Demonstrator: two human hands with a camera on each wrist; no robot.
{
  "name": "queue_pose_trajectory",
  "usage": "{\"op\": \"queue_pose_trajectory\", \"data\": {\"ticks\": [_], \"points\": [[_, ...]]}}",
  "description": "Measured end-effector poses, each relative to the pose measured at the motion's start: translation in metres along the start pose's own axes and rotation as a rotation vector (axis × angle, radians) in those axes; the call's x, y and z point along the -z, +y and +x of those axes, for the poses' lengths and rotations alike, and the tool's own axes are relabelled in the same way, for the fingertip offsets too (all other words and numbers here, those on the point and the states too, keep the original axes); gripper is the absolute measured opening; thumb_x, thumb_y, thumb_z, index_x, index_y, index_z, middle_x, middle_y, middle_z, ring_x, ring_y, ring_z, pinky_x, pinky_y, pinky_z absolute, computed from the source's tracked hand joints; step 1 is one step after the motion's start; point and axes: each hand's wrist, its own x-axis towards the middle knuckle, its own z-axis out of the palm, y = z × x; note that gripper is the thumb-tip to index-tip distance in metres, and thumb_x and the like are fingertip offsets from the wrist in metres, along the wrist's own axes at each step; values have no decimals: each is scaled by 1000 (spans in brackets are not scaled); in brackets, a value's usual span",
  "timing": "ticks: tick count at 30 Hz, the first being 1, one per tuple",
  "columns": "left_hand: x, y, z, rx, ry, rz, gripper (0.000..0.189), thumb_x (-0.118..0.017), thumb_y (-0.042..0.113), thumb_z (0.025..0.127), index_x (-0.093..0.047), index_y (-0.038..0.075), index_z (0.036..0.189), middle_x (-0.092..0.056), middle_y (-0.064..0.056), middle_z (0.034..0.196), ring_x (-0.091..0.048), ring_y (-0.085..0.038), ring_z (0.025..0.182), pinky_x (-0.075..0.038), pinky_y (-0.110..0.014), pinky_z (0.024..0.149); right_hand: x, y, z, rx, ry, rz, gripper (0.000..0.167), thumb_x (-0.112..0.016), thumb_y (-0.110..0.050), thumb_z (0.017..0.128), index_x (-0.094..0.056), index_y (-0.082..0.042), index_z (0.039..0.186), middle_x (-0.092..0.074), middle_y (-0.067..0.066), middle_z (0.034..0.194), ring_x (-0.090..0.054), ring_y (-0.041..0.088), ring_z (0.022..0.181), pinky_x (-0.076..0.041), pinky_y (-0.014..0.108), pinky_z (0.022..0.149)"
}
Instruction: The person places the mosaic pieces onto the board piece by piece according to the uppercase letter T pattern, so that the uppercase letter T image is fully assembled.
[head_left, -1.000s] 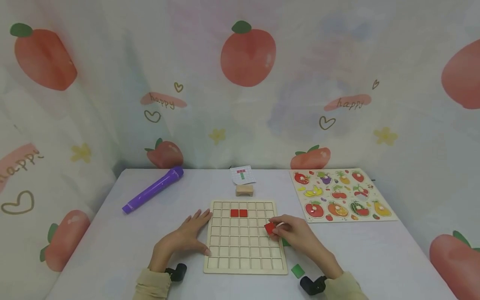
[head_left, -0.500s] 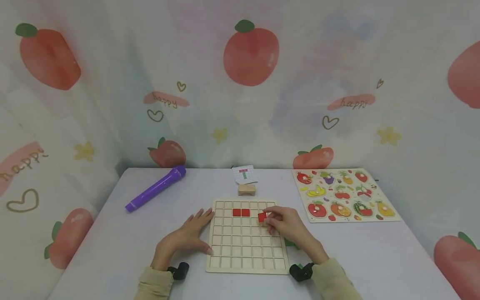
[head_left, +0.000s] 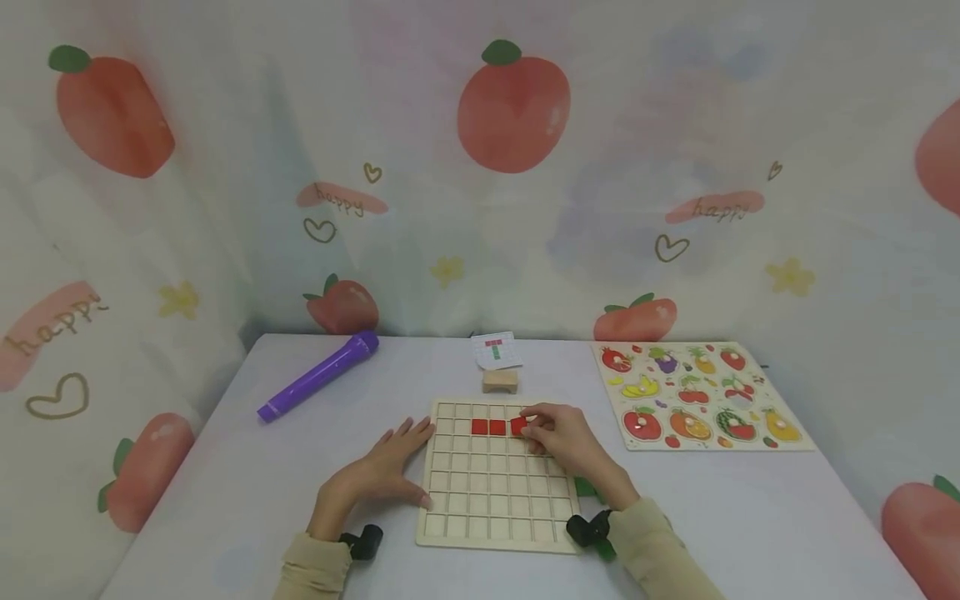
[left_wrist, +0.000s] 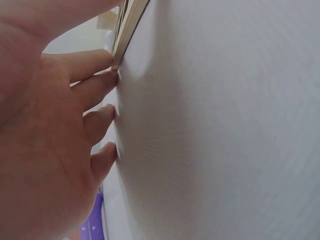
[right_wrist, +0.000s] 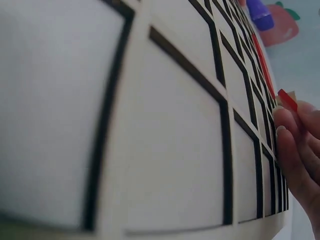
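A wooden grid board (head_left: 480, 503) lies in the middle of the table, with two red square tiles (head_left: 487, 427) side by side in its second row. My right hand (head_left: 564, 435) pinches a third red tile (head_left: 518, 426), held tilted just right of that pair. The right wrist view shows this tile (right_wrist: 287, 100) between thumb and fingers, close over the grid. My left hand (head_left: 382, 468) rests at the board's left edge, fingers spread. In the left wrist view its fingertips (left_wrist: 107, 82) touch the tablecloth and the board's side.
Green tiles (head_left: 587, 487) lie by the board's right edge, partly hidden under the right arm. Behind the board stand a small wooden block (head_left: 500, 382) and a pattern card (head_left: 497, 351). A purple microphone (head_left: 318, 377) lies back left, a fruit puzzle board (head_left: 699, 400) back right.
My right hand has carried the red tile leftward and away from me over the board, up beside the two placed tiles. My left hand stays at the board's edge. The head view shifts slightly.
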Motion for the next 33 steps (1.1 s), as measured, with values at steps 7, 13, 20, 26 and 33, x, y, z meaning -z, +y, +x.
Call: {"op": "queue_pose_trajectory", "data": {"ticks": [7, 13, 20, 26, 33], "points": [[0, 6, -2, -10, -4, -14, 115, -94, 33, 69, -31, 6, 161, -22, -10, 172, -9, -35, 160, -5, -55, 132, -2, 1, 3, 17, 4, -71, 28, -72, -2, 93, -71, 3, 120, -70, 4, 81, -64, 13, 64, -54, 20, 56], [1, 8, -3, -2, 2, -14, 115, -95, 32, 69, -32, 7, 161, -23, -9, 172, -10, -34, 161, -5, -54, 132, -4, -1, 5, 22, 3, -143, 26, -75, -3, 91, -73, 1, 117, -68, 1, 78, -60, 9, 62, -49, 18, 57], [2, 6, -3, 4, 6, 8, 115, -94, 34, 69, -31, 8, 162, -22, -8, 172, -9, -33, 161, -5, -54, 132, -6, -3, 8, 2, -7, -182, 26, -76, -3, 91, -75, 0, 116, -67, -1, 81, -57, 9, 68, -48, 19, 59], [3, 6, -3, -2, -1, -15, 114, -94, 34, 70, -31, 8, 162, -22, -7, 172, -9, -33, 161, -5, -55, 132, -2, 0, 8, -6, -22, -153, 28, -73, -4, 93, -73, 1, 121, -70, 1, 86, -60, 10, 71, -51, 19, 61], [3, 4, -2, -3, 0, -12, 115, -94, 34, 70, -31, 8, 162, -21, -8, 172, -8, -34, 161, -5, -55, 132, 5, 3, -2, 18, -16, -198, 22, -71, -7, 95, -76, -7, 116, -71, -2, 91, -61, 11, 79, -55, 23, 73]]}}
